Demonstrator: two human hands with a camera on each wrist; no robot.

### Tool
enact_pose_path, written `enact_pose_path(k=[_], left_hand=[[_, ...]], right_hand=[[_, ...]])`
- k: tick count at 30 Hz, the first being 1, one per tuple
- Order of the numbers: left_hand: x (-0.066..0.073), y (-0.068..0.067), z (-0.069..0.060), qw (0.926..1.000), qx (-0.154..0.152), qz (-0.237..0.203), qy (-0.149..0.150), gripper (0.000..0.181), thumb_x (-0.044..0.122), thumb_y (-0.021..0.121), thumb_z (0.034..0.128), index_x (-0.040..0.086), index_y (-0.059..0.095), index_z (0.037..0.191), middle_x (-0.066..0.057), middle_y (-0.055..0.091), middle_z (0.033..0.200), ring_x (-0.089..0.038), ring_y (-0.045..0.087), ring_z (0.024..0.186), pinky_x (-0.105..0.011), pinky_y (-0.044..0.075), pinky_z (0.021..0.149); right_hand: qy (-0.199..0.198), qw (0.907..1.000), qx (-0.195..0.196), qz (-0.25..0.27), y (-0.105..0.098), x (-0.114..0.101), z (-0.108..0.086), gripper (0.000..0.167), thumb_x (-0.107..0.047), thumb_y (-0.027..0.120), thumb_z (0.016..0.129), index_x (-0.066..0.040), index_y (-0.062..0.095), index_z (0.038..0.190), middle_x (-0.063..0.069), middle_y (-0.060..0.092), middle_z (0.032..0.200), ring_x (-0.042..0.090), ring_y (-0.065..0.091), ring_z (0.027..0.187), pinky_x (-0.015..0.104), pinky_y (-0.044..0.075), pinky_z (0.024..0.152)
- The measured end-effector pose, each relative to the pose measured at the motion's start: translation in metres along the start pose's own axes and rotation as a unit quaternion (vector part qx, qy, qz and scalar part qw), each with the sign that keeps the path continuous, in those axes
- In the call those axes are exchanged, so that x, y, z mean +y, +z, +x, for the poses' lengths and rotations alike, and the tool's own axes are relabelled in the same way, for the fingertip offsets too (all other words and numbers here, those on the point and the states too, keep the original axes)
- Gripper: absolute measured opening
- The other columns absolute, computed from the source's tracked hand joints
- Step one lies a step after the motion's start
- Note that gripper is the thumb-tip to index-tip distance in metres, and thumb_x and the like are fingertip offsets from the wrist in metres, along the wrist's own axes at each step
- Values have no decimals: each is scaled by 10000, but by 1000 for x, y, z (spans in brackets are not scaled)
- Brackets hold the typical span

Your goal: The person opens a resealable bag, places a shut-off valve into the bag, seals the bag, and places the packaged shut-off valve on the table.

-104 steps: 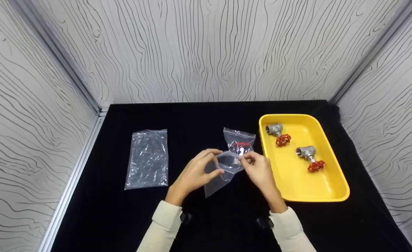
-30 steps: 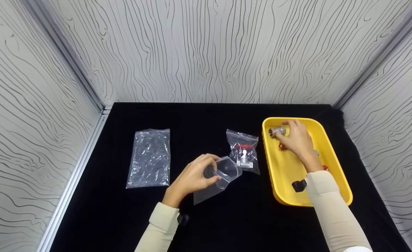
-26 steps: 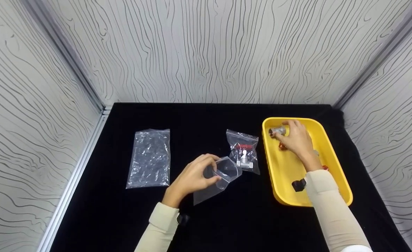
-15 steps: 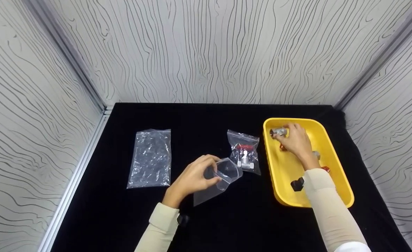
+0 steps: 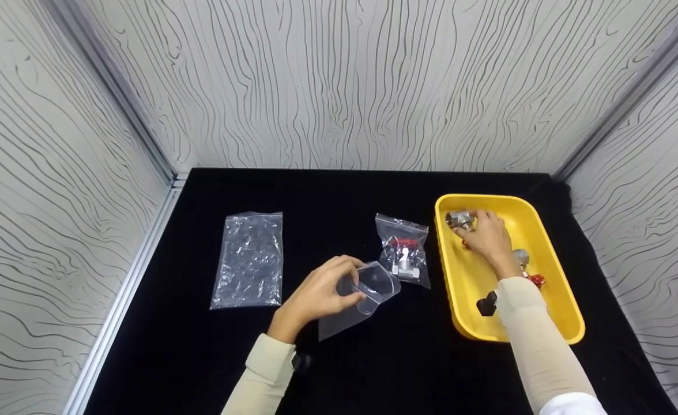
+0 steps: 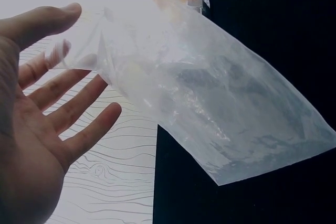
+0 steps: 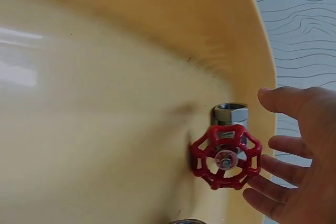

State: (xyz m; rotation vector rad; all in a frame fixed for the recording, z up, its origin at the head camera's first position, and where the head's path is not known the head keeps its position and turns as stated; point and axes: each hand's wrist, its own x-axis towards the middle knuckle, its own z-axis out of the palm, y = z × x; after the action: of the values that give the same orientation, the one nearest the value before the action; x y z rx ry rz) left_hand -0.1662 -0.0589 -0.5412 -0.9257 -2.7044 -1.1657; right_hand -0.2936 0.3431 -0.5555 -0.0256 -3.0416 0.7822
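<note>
My left hand (image 5: pixel 323 291) holds a clear zip-lock bag (image 5: pixel 345 320) at its mouth, which gapes toward the right. In the left wrist view the bag (image 6: pixel 220 114) hangs across the picture, with the thumb and fingers well apart. Over the far left corner of a yellow tray (image 5: pixel 471 311), my right hand (image 5: pixel 490 239) reaches down to a silver valve (image 5: pixel 459 219). The right wrist view shows its red handwheel (image 7: pixel 226 159) beside the spread, fairly straight fingers (image 7: pixel 286 170). The thumb stands apart from the valve; whether fingertips touch the wheel is unclear.
A second red-wheeled valve (image 5: pixel 522 256) lies in the tray, partly behind the right wrist. Between bag and tray lies a zip-lock bag with a valve inside (image 5: pixel 405 262). Another flat clear bag (image 5: pixel 248 262) lies left on the black cloth (image 5: pixel 327 202). Wood-grain panels (image 5: pixel 339 86) surround the table.
My right hand has gone from the bag's mouth to the valve in the tray, then drawn back slightly toward me. The left hand keeps the bag, a little lower and left than at first.
</note>
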Motion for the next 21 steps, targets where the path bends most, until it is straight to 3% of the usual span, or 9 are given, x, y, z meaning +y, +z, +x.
enact_pose_path(k=[14,21], left_hand=[[1,-2,-1,10000,27,42,-12,267,275,860,871,175,629,962,41,703,1347,-141,649,1249,-344,562,1068],[0,-2,-2,10000,84,30,-28,275,272,872,864,179,630,956,54,708,1332,-125,654,1227,-340,563,1059]], right_hand=[[434,9970,-602,224,10,15,2,821,-351,723,993,106,333,1553,425,408,1466,579,461,1313,685,402,1144],[416,9960,-775,176,13,16,5,797,-283,695,1015,168,288,1531,459,499,1384,524,550,1192,631,469,1077]])
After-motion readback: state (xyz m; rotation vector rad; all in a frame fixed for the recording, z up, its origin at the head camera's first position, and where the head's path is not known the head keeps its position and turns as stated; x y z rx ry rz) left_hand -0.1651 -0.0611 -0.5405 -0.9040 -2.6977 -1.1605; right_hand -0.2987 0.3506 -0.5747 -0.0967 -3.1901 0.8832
